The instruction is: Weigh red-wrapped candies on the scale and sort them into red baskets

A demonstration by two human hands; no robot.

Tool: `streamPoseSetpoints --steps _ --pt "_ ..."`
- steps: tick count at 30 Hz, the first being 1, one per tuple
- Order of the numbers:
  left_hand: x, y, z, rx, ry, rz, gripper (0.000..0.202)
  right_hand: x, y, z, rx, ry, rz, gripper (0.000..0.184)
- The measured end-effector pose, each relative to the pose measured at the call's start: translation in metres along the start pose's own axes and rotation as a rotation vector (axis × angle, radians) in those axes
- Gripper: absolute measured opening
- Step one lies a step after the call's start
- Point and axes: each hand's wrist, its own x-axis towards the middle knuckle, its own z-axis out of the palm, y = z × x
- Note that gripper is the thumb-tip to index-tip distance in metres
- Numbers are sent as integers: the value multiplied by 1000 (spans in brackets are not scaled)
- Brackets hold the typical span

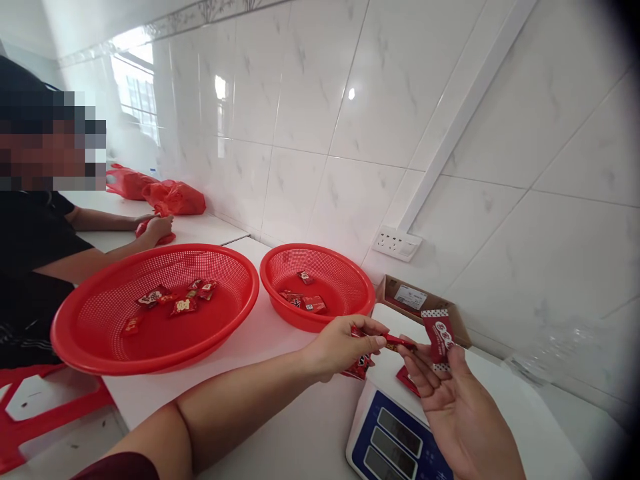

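Note:
My left hand (340, 347) reaches across in front of the smaller red basket. Its thumb and fingers pinch a small red snack packet (395, 343), whose other end meets the fingertips of my right hand (447, 393). Between my right thumb and fingers stands a dark red packet (437, 333) with white lettering and dotted ends. Both hands are above a white digital scale (363, 427) with a blue display panel. A red packet (407, 380) lies on the scale's top, partly behind my right hand. Another red packet (361, 367) shows beside the scale, partly covered by my left hand.
A large red basket (75, 350) and a smaller red basket (369, 293) hold several packets. An open cardboard box (457, 323) stands behind the scale, against the tiled wall. At left a co-worker handles a red bag (163, 238) near other red bags (175, 198).

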Motion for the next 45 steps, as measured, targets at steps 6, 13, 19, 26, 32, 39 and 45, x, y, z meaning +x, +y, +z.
streamPoseSetpoints --steps 6,13,19,26,32,39,45 --pt "2 -1 -1 -50 16 -26 39 -1 -1 4 30 21 7 40" --pt "6 -3 -4 -15 97 7 43 -3 7 0 -282 -51 -91 45" --pt "8 -7 -6 -2 82 79 47 1 14 -5 -447 -16 -87 53" --pt "3 -2 -3 -41 -21 48 45 -2 13 2 -367 -3 -143 53" --pt "3 -3 -4 -61 12 16 43 0 14 -2 -548 -71 -91 55" --pt "5 -1 -4 -95 37 28 46 2 8 -10 -738 -70 -89 61" --pt "3 -1 -4 -112 11 13 45 5 3 -16 -816 -75 -101 59"
